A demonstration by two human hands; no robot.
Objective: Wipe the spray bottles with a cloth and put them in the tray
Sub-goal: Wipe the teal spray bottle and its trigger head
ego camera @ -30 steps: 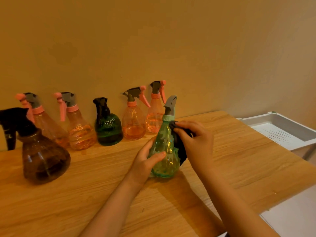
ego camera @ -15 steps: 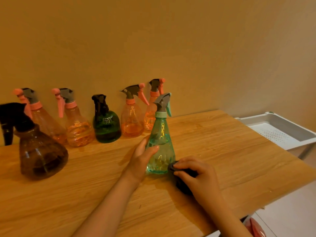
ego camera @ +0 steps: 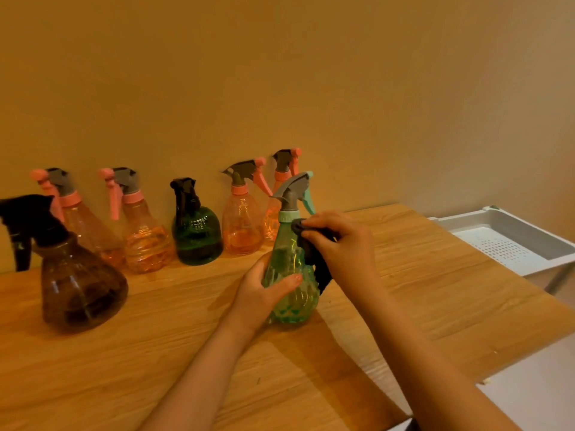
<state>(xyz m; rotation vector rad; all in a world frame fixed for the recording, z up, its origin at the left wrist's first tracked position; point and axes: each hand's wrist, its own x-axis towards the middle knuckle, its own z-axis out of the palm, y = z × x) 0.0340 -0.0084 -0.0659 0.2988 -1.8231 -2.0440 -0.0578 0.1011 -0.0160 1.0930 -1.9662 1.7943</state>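
A teal spray bottle (ego camera: 291, 293) with a grey nozzle stands upright on the wooden table (ego camera: 155, 353). My left hand (ego camera: 264, 293) grips its lower body from the left. My right hand (ego camera: 342, 244) holds a dark cloth (ego camera: 317, 265) and presses it against the bottle's neck and right side. The white tray (ego camera: 510, 241) with a perforated floor sits off the table's right end, with nothing in it.
Along the wall stand several orange spray bottles (ego camera: 146, 244), among them one (ego camera: 242, 228) just behind the teal one, and a dark green bottle (ego camera: 196, 241). A large brown bottle (ego camera: 77, 284) stands at the left front. The table's right edge drops to a white floor.
My right hand with the cloth has risen from the table beside the bottle's base up to its neck. The left hand has kept its grip on the bottle.
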